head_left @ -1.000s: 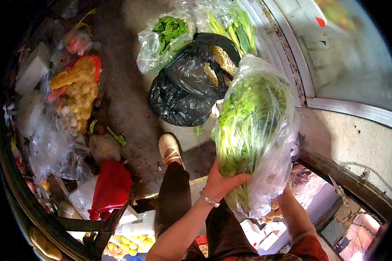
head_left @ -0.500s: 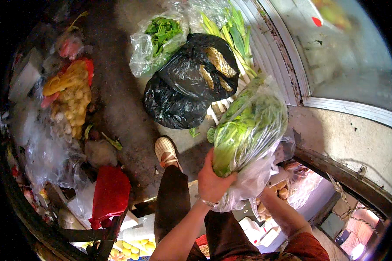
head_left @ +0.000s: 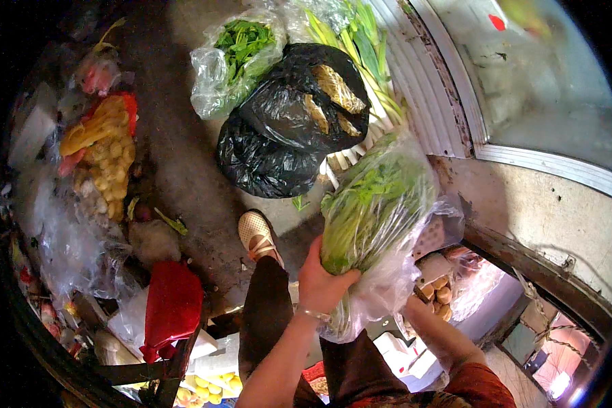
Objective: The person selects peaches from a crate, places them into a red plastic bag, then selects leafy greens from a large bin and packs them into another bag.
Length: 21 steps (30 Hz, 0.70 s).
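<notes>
A long bunch of green leafy vegetables [head_left: 377,197] lies tilted in a clear plastic bag in front of my body. My left hand [head_left: 324,280] is closed around its near left end, thumb across the front and a bracelet at the wrist. The loose plastic bag [head_left: 381,296] bunches up beside that hand. From the lower right my right forearm [head_left: 442,333] reaches in behind the bag, which hides the right hand's fingers. Just beyond the bunch, long green onions [head_left: 370,61] with white stalks lie on the floor, partly under a black plastic bag [head_left: 292,122].
Leafy greens in a clear bag [head_left: 241,51] lie at the far end. To the left are a net sack of yellowish produce [head_left: 109,156], crumpled plastic and a red bag [head_left: 173,302]. A glass-panelled frame [head_left: 544,88] and low wall bound the right. Yellow fruit [head_left: 207,387] sits near my legs.
The bagged vegetables and my left hand have shifted slightly left and toward me. The bunch has turned a little, and my left hand still grips it.
</notes>
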{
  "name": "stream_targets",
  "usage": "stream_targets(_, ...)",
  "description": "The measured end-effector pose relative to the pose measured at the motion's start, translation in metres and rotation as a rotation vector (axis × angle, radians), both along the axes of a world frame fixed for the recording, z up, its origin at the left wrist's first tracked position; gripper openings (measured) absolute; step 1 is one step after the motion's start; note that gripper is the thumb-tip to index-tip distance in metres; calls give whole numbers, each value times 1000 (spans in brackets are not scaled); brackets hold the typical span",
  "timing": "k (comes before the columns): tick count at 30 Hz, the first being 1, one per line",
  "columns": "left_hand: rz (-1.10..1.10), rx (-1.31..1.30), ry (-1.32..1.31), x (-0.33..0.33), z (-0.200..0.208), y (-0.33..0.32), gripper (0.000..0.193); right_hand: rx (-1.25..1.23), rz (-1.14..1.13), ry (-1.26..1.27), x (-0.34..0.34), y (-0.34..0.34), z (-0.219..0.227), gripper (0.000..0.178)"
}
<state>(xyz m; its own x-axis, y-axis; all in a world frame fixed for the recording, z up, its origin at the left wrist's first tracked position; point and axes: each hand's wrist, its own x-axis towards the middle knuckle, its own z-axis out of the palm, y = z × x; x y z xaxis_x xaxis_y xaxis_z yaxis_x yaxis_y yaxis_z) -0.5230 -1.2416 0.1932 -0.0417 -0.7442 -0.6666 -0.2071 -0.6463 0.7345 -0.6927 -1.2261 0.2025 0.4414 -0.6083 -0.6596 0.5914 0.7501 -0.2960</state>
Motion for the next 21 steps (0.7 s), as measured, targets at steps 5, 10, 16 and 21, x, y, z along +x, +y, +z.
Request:
stream_targets(5, 228, 211, 560, 9, 13, -19, 58, -118, 115, 99, -23, -23, 19, 50)
stream_targets(10, 775, 142, 782, 61, 11, -4, 43, -344, 254, 208, -29, -80, 12, 50)
stream_targets(16, 1045, 3, 791, 105, 5, 6, 58, -406, 277, 839, -21, -188, -23, 48)
stream_targets(21, 1114, 52, 785, 118, -4, 7, 55, -452, 330, 1254, 26, -234, -96, 77)
